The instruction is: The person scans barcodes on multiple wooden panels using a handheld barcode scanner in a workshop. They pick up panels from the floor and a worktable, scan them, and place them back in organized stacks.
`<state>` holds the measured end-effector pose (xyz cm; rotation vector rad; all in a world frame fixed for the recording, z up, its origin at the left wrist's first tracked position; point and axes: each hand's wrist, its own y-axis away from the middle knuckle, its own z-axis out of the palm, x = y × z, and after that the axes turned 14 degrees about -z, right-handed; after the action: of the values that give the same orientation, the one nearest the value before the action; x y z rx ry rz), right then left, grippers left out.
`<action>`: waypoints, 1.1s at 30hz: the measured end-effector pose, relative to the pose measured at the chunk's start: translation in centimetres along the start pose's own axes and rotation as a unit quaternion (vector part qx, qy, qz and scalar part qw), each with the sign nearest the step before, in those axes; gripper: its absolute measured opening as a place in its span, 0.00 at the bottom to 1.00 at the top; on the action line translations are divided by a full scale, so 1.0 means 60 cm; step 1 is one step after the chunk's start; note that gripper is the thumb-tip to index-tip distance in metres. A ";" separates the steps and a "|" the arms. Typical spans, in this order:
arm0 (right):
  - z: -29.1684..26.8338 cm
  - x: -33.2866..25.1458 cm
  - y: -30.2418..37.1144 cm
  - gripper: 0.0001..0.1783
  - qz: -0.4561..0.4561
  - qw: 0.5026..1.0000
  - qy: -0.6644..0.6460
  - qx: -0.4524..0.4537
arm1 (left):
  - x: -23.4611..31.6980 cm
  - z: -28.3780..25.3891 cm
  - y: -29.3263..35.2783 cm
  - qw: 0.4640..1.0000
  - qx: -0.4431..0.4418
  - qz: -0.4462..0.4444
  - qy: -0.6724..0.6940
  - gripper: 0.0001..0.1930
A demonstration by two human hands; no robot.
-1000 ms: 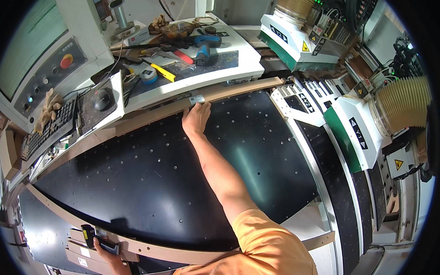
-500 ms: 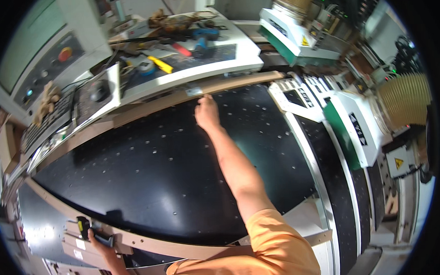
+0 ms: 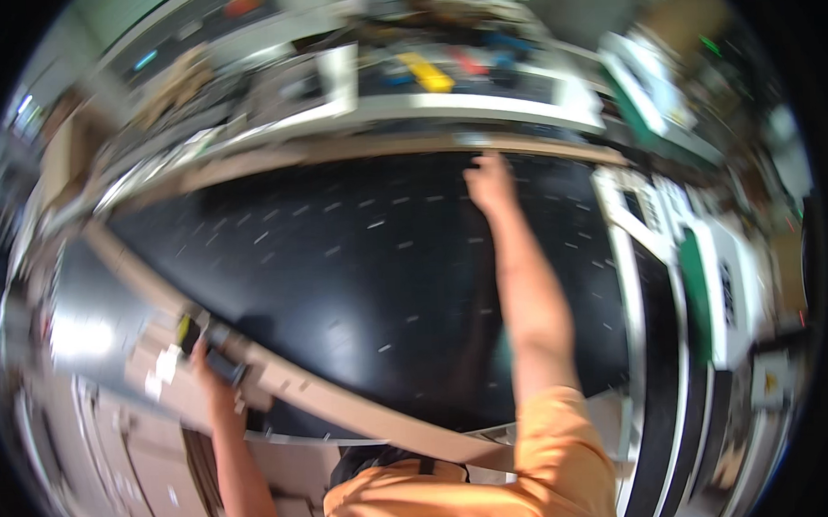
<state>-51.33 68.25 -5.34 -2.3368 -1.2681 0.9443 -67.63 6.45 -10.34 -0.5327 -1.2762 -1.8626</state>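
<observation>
One black-and-yellow handheld scanner (image 3: pixel 224 359) was gripped by the left hand (image 3: pixel 207 368) at the nearer long brown strip (image 3: pixel 346 405) of two. Beside the one pale, illegibly blurred label (image 3: pixel 472 140) on the far strip (image 3: pixel 556 147), the right hand (image 3: pixel 491 183) was half-curled; whether anything was held could not be told.

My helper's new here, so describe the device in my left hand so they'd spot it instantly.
Find the wide black work surface, then the long tan strip slanting along its near side. By that strip's left part, your left hand holds the device. Unlike the tan boards beside it, it is dark with a yellow end.
</observation>
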 end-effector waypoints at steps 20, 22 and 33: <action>-0.553 -0.443 0.692 0.26 -0.326 0.914 0.162 -0.180 | 0.033 -0.107 0.278 0.964 -0.215 0.058 0.145 0.19; -0.594 -0.464 0.688 0.26 -0.348 0.904 0.172 -0.180 | 0.044 -0.165 0.326 0.955 -0.226 0.121 0.152 0.23; -0.538 -0.621 0.642 0.27 -0.532 0.811 -0.024 -0.240 | 0.035 -0.566 0.648 0.921 -0.159 0.301 0.187 0.23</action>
<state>-19.92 16.95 11.77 -1.3538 -2.6005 0.2854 -34.63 -31.96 -0.18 -0.6165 -0.4755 -1.5386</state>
